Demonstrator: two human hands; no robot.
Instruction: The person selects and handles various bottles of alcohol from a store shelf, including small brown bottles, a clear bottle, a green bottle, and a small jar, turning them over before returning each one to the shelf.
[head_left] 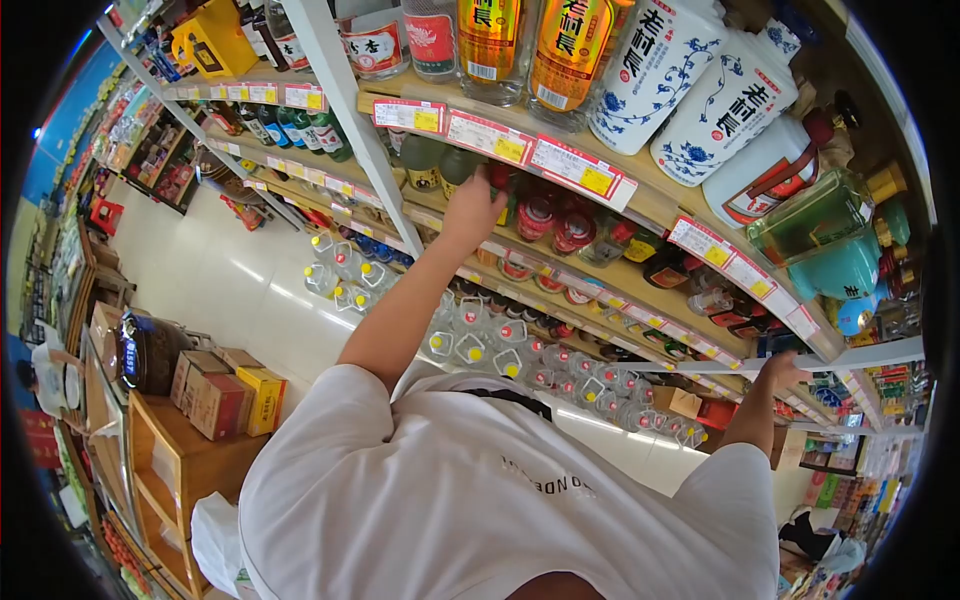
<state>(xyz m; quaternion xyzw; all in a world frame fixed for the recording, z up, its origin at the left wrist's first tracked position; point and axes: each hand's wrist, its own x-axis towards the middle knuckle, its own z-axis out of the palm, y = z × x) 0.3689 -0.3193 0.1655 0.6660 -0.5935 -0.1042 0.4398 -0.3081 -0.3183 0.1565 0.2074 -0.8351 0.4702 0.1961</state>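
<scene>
My left hand [474, 212] reaches under the top shelf's edge to the shelf below. Its fingers close around the red top of a bottle [502, 178], most of which is hidden by the hand and the shelf lip. Just left of it stand dark green bottles [423, 158]; to its right are jars with red lids [537, 216]. Farther right, my right hand [784, 371] is at the white shelf frame [850, 356], thumb apart from the fingers and no held object visible. Its fingertips are partly hard to make out.
Large white liquor bottles with blue flowers [660, 70] and amber-labelled bottles [570, 55] fill the top shelf above my hands. Clear plastic jugs [470, 345] stand on the floor below. Cardboard boxes [215, 405] sit on a wooden stand [215, 460] at left.
</scene>
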